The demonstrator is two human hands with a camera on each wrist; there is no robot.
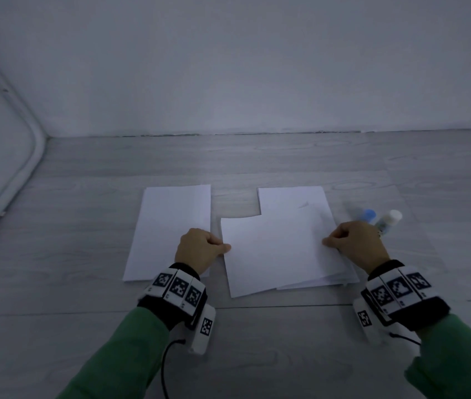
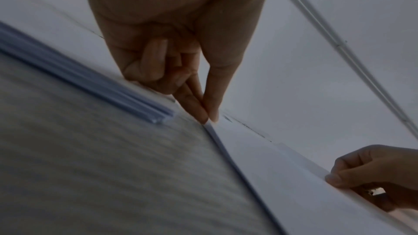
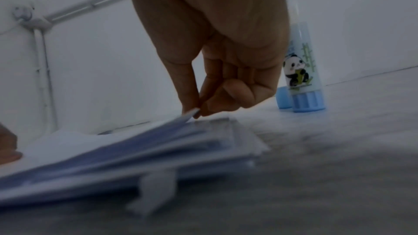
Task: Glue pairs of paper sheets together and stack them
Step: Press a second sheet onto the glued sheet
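A white paper sheet lies skewed over the right pile of paper, lifted a little off it. My left hand pinches its left edge between thumb and forefinger. My right hand pinches its right edge the same way, above the loose pile. A second stack of paper lies flat to the left, partly under my left wrist. A glue stick with a panda label stands just behind my right hand, its blue cap beside it.
Everything sits on a grey wood-grain floor. A white wall rises behind the papers, and a white pipe runs down the left corner. Green sleeves and wrist bands with markers cover both forearms.
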